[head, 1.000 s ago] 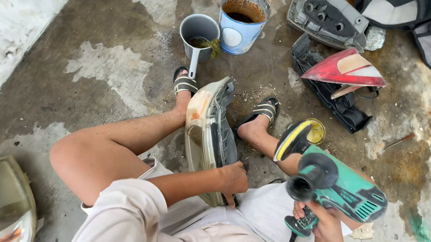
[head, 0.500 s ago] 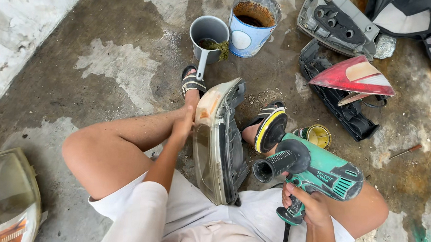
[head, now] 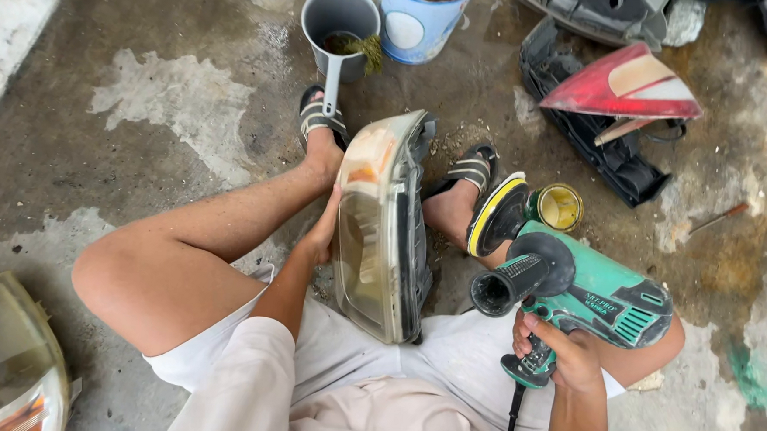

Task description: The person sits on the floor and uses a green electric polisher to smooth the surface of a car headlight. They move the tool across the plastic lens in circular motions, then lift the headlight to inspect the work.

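My left hand (head: 323, 232) steadies the headlight (head: 383, 229) on edge at frame centre, between my feet. My right hand (head: 569, 352) grips the green polisher (head: 585, 292), lower right.

At the top of the frame, ahead of my feet, a grey handled pot (head: 339, 21) stands on the concrete floor (head: 144, 115) with greenish sludge inside. Just right of it sits a blue bucket (head: 418, 21) of brown liquid. In the upper right a red tail light lens (head: 622, 88) rests on a black housing (head: 610, 153). A small yellow tin (head: 561, 206) sits open near my sandal (head: 473, 170). Another headlight (head: 4, 362) lies at the lower left.
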